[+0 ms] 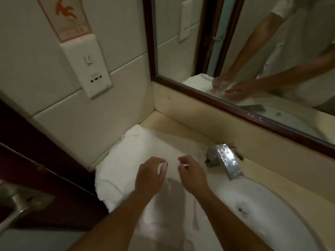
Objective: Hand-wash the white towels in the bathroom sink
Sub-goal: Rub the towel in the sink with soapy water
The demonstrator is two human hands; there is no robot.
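Forearms cropped below; left hand, right hand over towel, grips unclear.

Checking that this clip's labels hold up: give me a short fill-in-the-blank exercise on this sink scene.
1. The left hand and right hand are poised over a white ____.
2. The chrome faucet stands nearest the ____ hand.
3. Both hands are reflected in the ____ above the counter.
Missing words: towel; right; mirror.
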